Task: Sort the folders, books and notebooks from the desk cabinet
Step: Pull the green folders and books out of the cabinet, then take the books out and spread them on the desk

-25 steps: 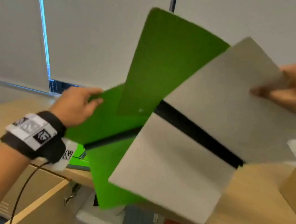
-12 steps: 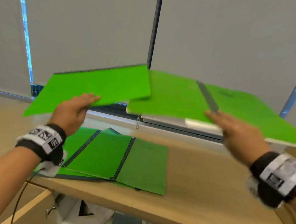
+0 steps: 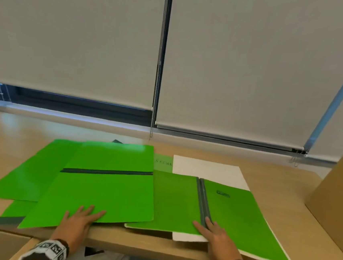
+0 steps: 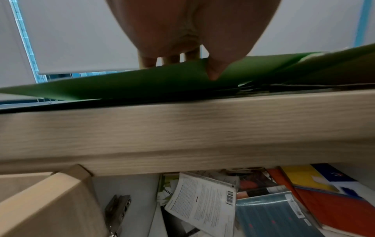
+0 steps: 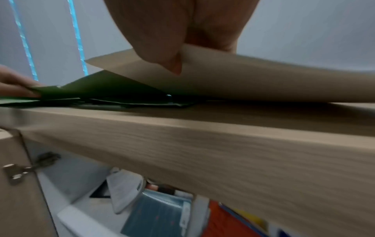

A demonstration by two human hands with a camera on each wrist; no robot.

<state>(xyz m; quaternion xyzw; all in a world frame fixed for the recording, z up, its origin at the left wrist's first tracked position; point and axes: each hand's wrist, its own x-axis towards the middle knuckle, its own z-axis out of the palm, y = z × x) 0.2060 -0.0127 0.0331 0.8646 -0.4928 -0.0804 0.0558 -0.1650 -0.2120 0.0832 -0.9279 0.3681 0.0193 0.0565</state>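
Observation:
Several green folders lie spread over the wooden desk (image 3: 287,183). My left hand (image 3: 82,215) holds the near edge of the top left green folder (image 3: 106,192), fingers flat on top; the left wrist view shows the thumb (image 4: 213,73) under that edge. My right hand (image 3: 209,230) holds the right green folder (image 3: 235,215) beside its grey spine. Its thumb (image 5: 172,64) sits beneath the folder's pale underside (image 5: 263,80), which is lifted slightly off the desk. More books and notebooks (image 4: 205,206) lie jumbled in the open cabinet below.
A white sheet (image 3: 208,169) lies behind the right folder. A cardboard box (image 3: 340,198) stands at the desk's right end. Roller blinds (image 3: 70,36) close off the back. The cabinet door (image 4: 46,206) hangs open at the left, below the desk edge.
Both folders, held up in the air a second ago, have come down flat onto the desk side by side. Both hands have dropped to the near edge with them.

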